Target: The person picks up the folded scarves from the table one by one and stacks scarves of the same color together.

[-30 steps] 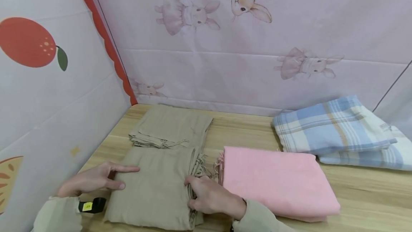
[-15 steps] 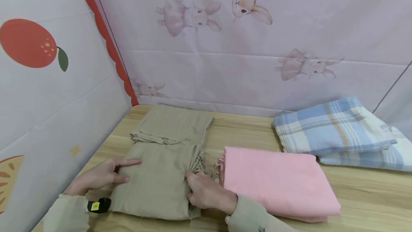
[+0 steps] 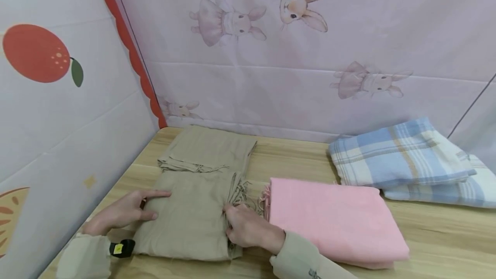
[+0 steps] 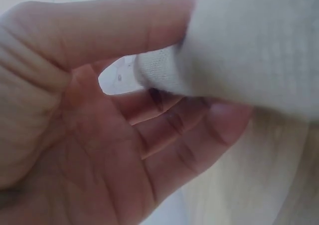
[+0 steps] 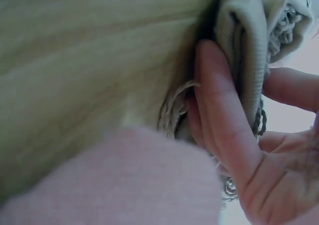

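Observation:
A folded khaki scarf (image 3: 190,216) with a twisted fringe (image 3: 240,193) along its right side lies at the front left in the head view. My left hand (image 3: 120,212) grips its left edge; in the left wrist view the thumb (image 4: 124,25) lies over the cloth and the other fingers go beneath it. On the right edge my right hand (image 3: 249,227) holds the folded layers by the fringe, between thumb and fingers (image 5: 219,95). Right behind, its front overlapped by this scarf, lies another folded khaki scarf (image 3: 217,145).
A folded pink fringed scarf (image 3: 333,218) lies close to my right wrist. Blue-and-white plaid cloths (image 3: 399,154) are stacked at the back right of the wooden table (image 3: 294,154). Printed curtains (image 3: 248,89) stand behind and on the left.
Both hands have moved the near khaki scarf away from me, its back edge now further over the rear one's front. In the last half second the scarf has barely shifted.

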